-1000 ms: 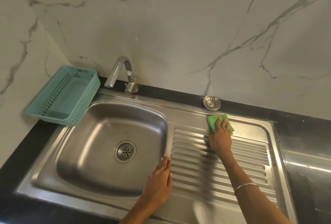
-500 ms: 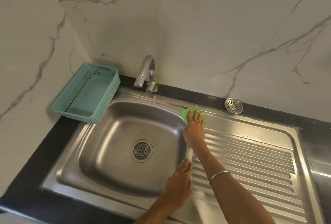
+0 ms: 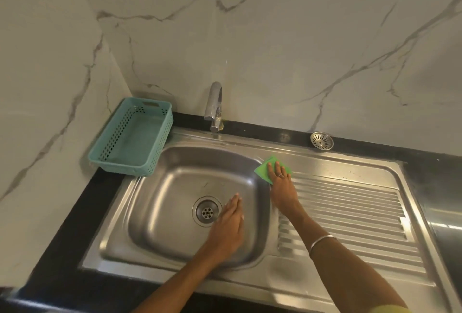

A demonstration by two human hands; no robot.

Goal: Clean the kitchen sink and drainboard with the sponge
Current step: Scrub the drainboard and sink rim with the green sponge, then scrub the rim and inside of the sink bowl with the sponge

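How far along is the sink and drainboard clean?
Done: hard to judge; no foam or wet streaks separate wiped steel from unwiped. In hand: right hand presses the green sponge flat at the basin's back right corner, where the drainboard begins. Left hand hovers open over the basin near the drain. Left: seemingly the basin interior, and likely more drainboard passes.

Sink basin (image 3: 175,212) at desk (image 3: 75,225) centre; drain (image 3: 207,211) in it. Drainboard (image 3: 350,212) at 3 o'clock. Basket (image 3: 132,137) at 10, tap (image 3: 214,107) at 12, loose strainer (image 3: 321,140) at 2. Sponge (image 3: 268,167) on basin–drainboard corner.
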